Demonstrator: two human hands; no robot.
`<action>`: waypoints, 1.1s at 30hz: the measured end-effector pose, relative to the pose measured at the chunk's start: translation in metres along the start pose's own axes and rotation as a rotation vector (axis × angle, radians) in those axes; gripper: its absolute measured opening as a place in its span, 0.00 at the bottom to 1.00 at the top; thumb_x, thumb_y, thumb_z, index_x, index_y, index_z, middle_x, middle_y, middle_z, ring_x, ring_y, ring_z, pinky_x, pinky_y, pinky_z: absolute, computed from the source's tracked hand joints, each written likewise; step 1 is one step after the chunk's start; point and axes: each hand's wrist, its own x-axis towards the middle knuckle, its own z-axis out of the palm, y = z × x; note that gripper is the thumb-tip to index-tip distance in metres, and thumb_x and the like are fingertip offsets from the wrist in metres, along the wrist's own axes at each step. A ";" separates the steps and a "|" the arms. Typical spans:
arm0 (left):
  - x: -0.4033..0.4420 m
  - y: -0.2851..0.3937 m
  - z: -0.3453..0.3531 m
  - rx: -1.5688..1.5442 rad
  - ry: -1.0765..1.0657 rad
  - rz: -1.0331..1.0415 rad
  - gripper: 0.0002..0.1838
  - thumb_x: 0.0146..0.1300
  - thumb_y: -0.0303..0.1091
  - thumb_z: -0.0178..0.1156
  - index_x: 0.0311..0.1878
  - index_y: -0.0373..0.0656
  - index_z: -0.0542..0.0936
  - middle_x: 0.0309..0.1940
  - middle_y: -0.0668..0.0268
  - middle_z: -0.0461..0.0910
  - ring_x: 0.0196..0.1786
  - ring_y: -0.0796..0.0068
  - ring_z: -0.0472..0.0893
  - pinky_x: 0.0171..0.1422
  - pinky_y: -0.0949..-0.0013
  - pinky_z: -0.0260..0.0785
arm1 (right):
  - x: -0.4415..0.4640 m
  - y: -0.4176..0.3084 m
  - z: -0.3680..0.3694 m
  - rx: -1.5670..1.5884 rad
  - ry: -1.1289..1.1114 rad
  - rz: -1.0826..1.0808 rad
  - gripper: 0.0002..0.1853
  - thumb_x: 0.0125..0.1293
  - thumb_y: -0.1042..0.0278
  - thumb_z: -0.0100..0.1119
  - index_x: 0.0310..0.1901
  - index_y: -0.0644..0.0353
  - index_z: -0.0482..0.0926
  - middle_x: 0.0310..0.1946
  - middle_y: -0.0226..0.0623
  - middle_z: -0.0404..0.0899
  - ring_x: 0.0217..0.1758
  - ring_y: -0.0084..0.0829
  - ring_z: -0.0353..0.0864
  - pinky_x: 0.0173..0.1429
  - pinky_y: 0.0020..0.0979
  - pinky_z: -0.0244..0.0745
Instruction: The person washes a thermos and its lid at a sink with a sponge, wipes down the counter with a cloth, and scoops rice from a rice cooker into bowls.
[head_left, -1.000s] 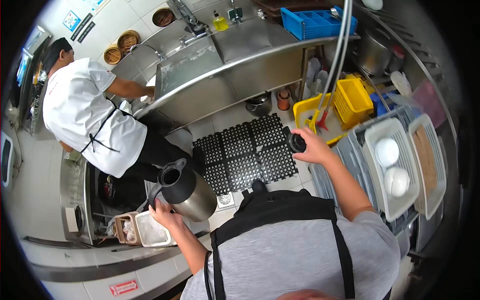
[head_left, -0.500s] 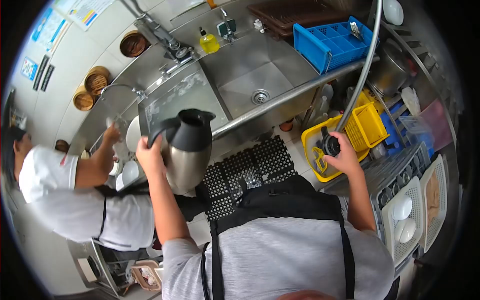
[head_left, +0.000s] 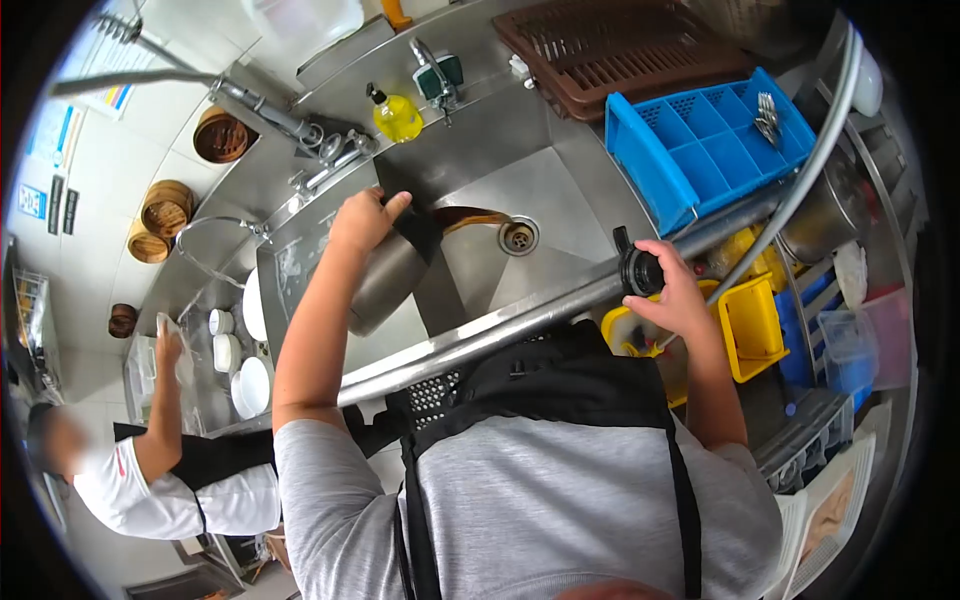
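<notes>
My left hand point(head_left: 365, 222) is closed around the handle of a steel thermal carafe point(head_left: 384, 287) with a black top. The carafe is tipped over the sink point(head_left: 560, 195), and brown liquid point(head_left: 468, 217) runs from its mouth towards the drain point(head_left: 519, 236). Most of the handle is hidden behind my fingers. In my right hand point(head_left: 678, 292) is a round black carafe lid point(head_left: 640, 272), gripped between thumb and fingers just outside the sink's front rail.
A blue cutlery rack point(head_left: 705, 150) and a brown crate point(head_left: 610, 55) border the sink. Yellow soap point(head_left: 398, 118) stands behind it. A grey hose point(head_left: 815, 165) crosses on the right above yellow baskets point(head_left: 752, 325). At left a co-worker point(head_left: 165, 470) stands near white bowls point(head_left: 254, 385).
The carafe has moved from upright in front of the sink to tipped over it, and liquid now pours out. My right hand has risen with the lid towards the rail.
</notes>
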 end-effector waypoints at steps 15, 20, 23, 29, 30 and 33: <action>0.105 0.084 0.101 0.213 -0.450 0.055 0.28 0.52 0.58 0.50 0.44 0.43 0.76 0.46 0.58 0.74 0.50 0.63 0.73 0.52 0.62 0.65 | 0.062 0.066 0.029 0.062 -0.071 0.090 0.33 0.36 0.69 0.67 0.49 0.59 0.65 0.44 0.43 0.68 0.48 0.40 0.70 0.51 0.31 0.66; 0.121 0.094 0.130 0.185 -0.564 0.059 0.29 0.52 0.58 0.50 0.46 0.42 0.75 0.49 0.59 0.73 0.52 0.64 0.72 0.53 0.63 0.64 | 0.067 0.074 0.035 0.065 -0.027 0.112 0.33 0.36 0.68 0.67 0.49 0.59 0.65 0.44 0.43 0.68 0.48 0.41 0.70 0.51 0.33 0.65; 0.127 0.097 0.146 0.186 -0.607 0.025 0.29 0.51 0.58 0.51 0.47 0.43 0.75 0.49 0.60 0.73 0.52 0.64 0.72 0.53 0.65 0.64 | 0.069 0.069 0.035 -0.008 -0.017 0.107 0.33 0.36 0.68 0.67 0.49 0.59 0.66 0.44 0.43 0.69 0.48 0.42 0.69 0.52 0.34 0.65; 0.148 0.101 0.179 0.130 -0.659 -0.001 0.27 0.50 0.56 0.52 0.48 0.47 0.75 0.50 0.64 0.73 0.52 0.67 0.72 0.52 0.66 0.65 | 0.071 0.071 0.038 -0.081 -0.005 0.048 0.33 0.35 0.68 0.67 0.48 0.59 0.66 0.43 0.44 0.69 0.47 0.42 0.69 0.52 0.35 0.65; 0.151 0.100 0.183 0.123 -0.668 -0.012 0.27 0.50 0.56 0.52 0.48 0.47 0.75 0.50 0.64 0.72 0.52 0.67 0.72 0.52 0.66 0.65 | 0.072 0.071 0.038 -0.080 -0.013 0.058 0.33 0.35 0.68 0.67 0.48 0.59 0.66 0.43 0.44 0.69 0.47 0.43 0.69 0.52 0.35 0.65; 0.161 0.096 0.198 0.118 -0.722 -0.034 0.27 0.50 0.57 0.52 0.46 0.47 0.76 0.49 0.63 0.73 0.52 0.67 0.72 0.53 0.66 0.64 | 0.074 0.069 0.037 -0.087 -0.024 0.078 0.34 0.34 0.68 0.67 0.48 0.59 0.66 0.44 0.44 0.69 0.47 0.43 0.69 0.52 0.35 0.65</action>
